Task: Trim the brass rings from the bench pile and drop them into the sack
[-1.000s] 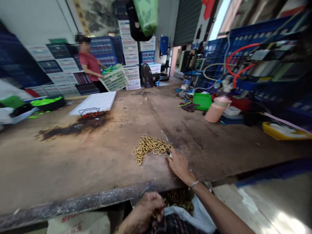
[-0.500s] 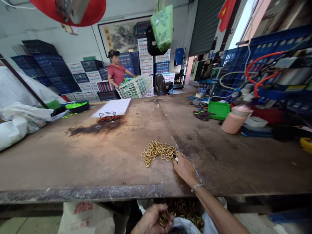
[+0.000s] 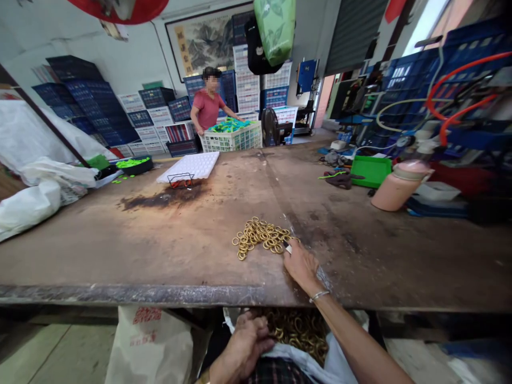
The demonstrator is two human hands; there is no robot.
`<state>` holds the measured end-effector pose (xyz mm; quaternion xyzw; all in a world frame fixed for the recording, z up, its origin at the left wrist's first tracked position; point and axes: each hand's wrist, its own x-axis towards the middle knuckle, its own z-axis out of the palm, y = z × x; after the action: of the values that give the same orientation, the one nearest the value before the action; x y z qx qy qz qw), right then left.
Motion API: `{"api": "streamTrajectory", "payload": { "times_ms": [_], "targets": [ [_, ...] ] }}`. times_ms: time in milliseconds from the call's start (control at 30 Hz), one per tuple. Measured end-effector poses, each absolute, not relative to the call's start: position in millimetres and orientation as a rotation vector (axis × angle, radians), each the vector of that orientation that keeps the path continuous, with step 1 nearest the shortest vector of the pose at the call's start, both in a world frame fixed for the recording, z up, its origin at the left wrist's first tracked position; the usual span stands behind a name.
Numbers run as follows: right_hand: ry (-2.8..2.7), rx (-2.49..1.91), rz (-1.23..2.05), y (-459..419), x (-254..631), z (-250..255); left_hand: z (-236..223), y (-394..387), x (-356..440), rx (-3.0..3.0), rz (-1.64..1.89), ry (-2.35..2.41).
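Several brass-coloured rings (image 3: 258,234) lie in a loose pile on the wooden table (image 3: 160,256). My right hand (image 3: 302,264), with a bracelet on its wrist, rests at the pile's right edge. Its fingers are pressed together; a small black and white thing (image 3: 287,247) shows at their tips, too small to name. Below the table edge, my left hand (image 3: 248,338) is over the left side of an open white bag (image 3: 298,362) full of more brass rings (image 3: 302,330). Its fingers are loosely bent and apart, palm turned down, with no ring visible in them.
A pink bottle (image 3: 400,186) and green tray (image 3: 372,172) stand at the right. A white sheet (image 3: 190,166) and a black bowl of green pieces (image 3: 135,166) are farther left. Behind the table a person (image 3: 208,109) holds a pale crate (image 3: 232,140). A printed bag (image 3: 150,346) stands below.
My left hand has turned palm down over the bag; the rings seen in it are out of sight. The right hand stays by the pile. The person's crate has come level.
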<state>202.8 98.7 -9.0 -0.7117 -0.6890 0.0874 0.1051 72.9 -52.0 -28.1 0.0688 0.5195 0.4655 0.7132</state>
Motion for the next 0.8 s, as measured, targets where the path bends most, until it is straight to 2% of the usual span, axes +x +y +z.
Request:
{"api": "streamTrajectory", "payload": {
  "times_ms": [500, 800],
  "targets": [
    [-2.114, -1.95, 0.224, 84, 200, -10, -21, -61, 59, 0.706, 0.846, 1.428],
    [-2.163, -1.944, 0.16, 92, 192, -11, -35, -61, 49, 0.979, 0.788, 1.371]
  ]
}}
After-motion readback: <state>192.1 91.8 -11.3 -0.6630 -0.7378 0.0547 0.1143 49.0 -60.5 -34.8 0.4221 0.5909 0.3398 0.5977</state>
